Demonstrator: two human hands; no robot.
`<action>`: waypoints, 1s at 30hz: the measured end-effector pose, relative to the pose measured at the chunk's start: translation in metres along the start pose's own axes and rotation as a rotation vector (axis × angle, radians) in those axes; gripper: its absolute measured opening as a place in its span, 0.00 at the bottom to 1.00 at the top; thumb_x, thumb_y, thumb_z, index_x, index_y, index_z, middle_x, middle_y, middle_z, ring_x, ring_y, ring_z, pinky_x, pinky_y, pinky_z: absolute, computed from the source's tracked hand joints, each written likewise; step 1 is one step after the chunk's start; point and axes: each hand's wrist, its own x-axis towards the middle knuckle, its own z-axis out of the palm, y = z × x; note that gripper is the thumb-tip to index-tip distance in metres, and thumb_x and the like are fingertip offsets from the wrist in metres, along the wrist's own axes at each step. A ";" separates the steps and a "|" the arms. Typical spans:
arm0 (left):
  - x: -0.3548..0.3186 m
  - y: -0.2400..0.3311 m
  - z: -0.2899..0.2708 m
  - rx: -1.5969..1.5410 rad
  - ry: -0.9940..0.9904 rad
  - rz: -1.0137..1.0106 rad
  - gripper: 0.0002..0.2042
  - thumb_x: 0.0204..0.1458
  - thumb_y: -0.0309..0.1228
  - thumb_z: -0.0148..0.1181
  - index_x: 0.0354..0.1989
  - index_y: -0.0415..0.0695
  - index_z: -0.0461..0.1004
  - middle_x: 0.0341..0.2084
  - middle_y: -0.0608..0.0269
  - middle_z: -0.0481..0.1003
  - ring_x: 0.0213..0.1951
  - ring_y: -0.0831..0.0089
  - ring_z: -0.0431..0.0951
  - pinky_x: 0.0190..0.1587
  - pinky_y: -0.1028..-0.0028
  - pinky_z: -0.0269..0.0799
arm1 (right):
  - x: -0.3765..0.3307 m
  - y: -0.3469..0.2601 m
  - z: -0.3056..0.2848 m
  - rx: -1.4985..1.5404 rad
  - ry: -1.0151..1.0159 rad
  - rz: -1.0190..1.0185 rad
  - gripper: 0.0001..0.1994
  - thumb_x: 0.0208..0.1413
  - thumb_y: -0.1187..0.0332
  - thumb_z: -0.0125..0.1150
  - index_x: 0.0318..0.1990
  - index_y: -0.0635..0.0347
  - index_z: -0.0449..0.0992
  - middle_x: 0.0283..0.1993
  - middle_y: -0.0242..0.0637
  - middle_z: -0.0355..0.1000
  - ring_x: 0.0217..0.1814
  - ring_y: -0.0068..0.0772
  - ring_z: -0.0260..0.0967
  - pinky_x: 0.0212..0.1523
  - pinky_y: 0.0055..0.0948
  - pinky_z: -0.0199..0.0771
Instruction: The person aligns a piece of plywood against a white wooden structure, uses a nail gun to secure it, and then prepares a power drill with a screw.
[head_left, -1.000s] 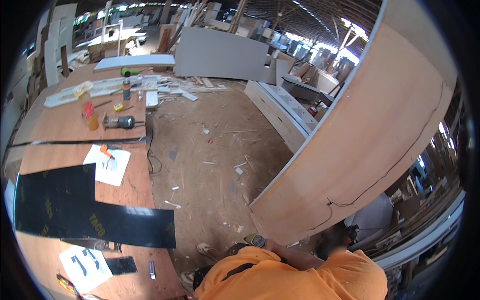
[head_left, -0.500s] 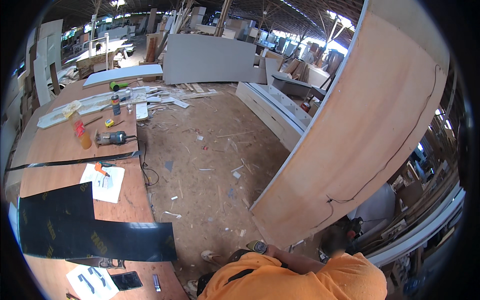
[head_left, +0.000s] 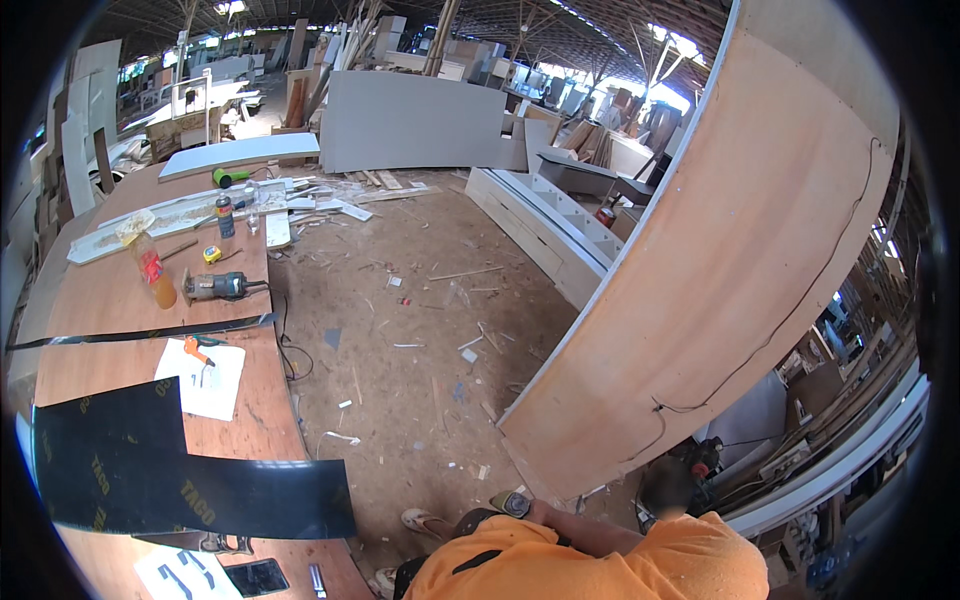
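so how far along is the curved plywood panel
Done: the curved plywood panel stands upright on the floor. In hand: a person in an orange shirt crouches at its lower edge; the wearer's hands are out of view. Left: the black sheet and power tool lie idle on the bench.

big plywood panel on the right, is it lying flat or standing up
Standing up, tilted. The plywood panel rests its lower edge on the dirt floor and rises leaning, over a crouching person in an orange shirt.

A long plywood workbench carries a black sheet, white paper, a router and an orange bottle; wood scraps litter the dirt floor.
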 end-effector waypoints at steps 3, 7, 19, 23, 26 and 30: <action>-0.002 -0.003 0.004 -0.005 -0.002 0.007 0.21 0.65 0.42 0.57 0.58 0.38 0.74 0.48 0.60 0.76 0.49 0.69 0.76 0.53 0.70 0.71 | 0.008 -0.003 0.004 -0.042 -0.029 0.078 0.33 0.47 0.41 0.72 0.56 0.50 0.81 0.57 0.42 0.79 0.59 0.35 0.77 0.61 0.34 0.73; -0.012 -0.002 0.017 -0.004 -0.015 0.001 0.21 0.65 0.41 0.57 0.58 0.38 0.73 0.48 0.59 0.76 0.49 0.68 0.76 0.54 0.69 0.71 | 0.023 0.026 0.018 -0.021 0.044 -0.034 0.36 0.47 0.35 0.66 0.59 0.48 0.78 0.59 0.45 0.78 0.61 0.47 0.75 0.61 0.38 0.73; -0.021 0.030 0.025 0.016 0.003 0.064 0.21 0.65 0.40 0.57 0.58 0.38 0.73 0.49 0.59 0.76 0.50 0.68 0.76 0.55 0.69 0.71 | 0.028 0.014 0.033 0.077 -0.004 -0.062 0.36 0.45 0.35 0.67 0.58 0.46 0.79 0.60 0.45 0.77 0.62 0.47 0.74 0.61 0.37 0.73; -0.030 0.023 0.070 0.001 -0.053 0.017 0.20 0.65 0.40 0.57 0.59 0.38 0.73 0.49 0.59 0.76 0.50 0.68 0.76 0.55 0.69 0.71 | 0.054 0.083 0.041 -0.001 0.032 0.042 0.38 0.43 0.34 0.68 0.58 0.46 0.79 0.61 0.44 0.77 0.63 0.45 0.74 0.61 0.37 0.72; -0.032 0.044 0.060 0.016 -0.016 0.056 0.20 0.65 0.40 0.57 0.59 0.38 0.73 0.49 0.58 0.76 0.51 0.68 0.76 0.55 0.69 0.71 | 0.035 0.032 0.037 -0.039 -0.015 0.104 0.38 0.43 0.34 0.68 0.59 0.46 0.79 0.60 0.45 0.77 0.63 0.45 0.74 0.62 0.36 0.72; -0.035 0.042 0.074 0.017 -0.030 0.050 0.20 0.65 0.39 0.57 0.59 0.38 0.73 0.50 0.58 0.76 0.51 0.67 0.76 0.56 0.68 0.71 | 0.021 0.026 0.031 0.066 0.021 -0.007 0.34 0.48 0.38 0.65 0.59 0.47 0.79 0.61 0.46 0.76 0.63 0.47 0.74 0.63 0.38 0.72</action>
